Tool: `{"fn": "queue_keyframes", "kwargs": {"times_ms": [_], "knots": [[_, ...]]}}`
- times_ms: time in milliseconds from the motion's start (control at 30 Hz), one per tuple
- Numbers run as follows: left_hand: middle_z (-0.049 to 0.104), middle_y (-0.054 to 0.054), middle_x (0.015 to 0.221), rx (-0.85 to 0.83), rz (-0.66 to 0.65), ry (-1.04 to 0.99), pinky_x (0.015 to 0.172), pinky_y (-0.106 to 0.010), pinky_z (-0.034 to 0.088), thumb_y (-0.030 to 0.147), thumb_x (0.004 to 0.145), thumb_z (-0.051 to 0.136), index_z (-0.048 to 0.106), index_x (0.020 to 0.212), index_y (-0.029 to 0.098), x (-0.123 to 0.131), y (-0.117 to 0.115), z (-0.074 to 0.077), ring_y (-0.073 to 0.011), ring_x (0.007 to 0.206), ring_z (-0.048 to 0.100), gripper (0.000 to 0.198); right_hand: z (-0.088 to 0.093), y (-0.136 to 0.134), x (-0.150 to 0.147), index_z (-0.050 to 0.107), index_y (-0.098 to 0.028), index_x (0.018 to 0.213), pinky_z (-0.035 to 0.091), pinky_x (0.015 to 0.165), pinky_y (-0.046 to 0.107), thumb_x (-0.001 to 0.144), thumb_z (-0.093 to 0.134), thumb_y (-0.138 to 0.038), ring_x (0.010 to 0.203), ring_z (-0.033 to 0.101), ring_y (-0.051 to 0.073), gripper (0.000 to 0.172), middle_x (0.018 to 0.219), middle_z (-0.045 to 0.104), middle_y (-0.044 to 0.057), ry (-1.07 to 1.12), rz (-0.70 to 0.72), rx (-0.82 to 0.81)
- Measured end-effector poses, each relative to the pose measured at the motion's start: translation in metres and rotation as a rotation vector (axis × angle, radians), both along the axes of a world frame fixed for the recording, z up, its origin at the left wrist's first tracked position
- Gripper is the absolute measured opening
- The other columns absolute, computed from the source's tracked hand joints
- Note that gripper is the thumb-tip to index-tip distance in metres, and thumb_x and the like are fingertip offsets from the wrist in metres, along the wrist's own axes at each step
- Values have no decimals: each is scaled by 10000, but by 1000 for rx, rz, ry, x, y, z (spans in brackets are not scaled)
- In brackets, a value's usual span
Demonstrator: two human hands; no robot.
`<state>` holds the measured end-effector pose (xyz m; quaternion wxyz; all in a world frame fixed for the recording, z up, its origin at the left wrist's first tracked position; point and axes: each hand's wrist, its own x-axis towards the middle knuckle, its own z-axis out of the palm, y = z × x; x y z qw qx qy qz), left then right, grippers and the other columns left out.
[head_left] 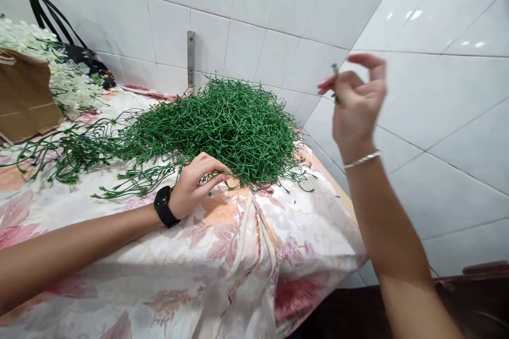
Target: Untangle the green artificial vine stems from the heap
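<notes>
A large tangled heap of thin green plastic flower stems (238, 122) lies on the cloth-covered table. My left hand (199, 180), with a black band at the wrist, rests on the cloth at the heap's near edge. Its thumb and index finger come together at the tips beside the stems; what is between them, if anything, I cannot make out. Raised to the right, in front of the tiled wall, my right hand (356, 95) pinches a short green stem piece (335, 77) between thumb and fingers. Most of that piece is hidden by the fingers.
White artificial flowers (75, 85) stand at the left behind a brown cardboard box (27, 95). A black bag (85, 61) is against the wall. A metal bracket (191, 58) is fixed to the tiles. The floral tablecloth (178, 275) hangs over the front edge.
</notes>
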<state>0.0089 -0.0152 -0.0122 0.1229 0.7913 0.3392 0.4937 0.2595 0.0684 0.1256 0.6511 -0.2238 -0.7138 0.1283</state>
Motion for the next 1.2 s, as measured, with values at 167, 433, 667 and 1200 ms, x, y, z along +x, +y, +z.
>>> {"fn": "queue_keyframes", "kwargs": {"times_ms": [167,433,667,1200], "knots": [[664,-34,843,-27,9,-32,699,-314,415,237,808,527,627,881,201,-2,1,1,-160,779,548,128,-27,49,-33,410,-234,1130,422,867,397,837,461,-199,970,561,171,300,1058,565,54,-471,-195,42],[657,-59,955,-95,-10,-105,753,-280,462,252,810,521,627,975,192,-10,4,4,-155,869,597,205,-32,19,-46,484,-207,1100,377,941,378,858,418,-274,1123,461,170,259,1210,489,74,-713,-18,-52],[662,-55,915,-61,-15,-96,724,-251,469,258,800,534,640,909,175,-12,4,4,-152,831,606,174,-74,-47,-73,566,-159,850,369,828,320,818,501,-339,852,548,132,195,862,619,27,-902,75,30],[607,-36,772,-104,-20,-3,659,-237,399,264,824,488,590,781,146,-11,0,12,-128,722,540,162,-95,-51,-72,575,-176,801,347,813,298,849,457,-256,787,554,113,150,799,632,17,-694,74,-62]]}}
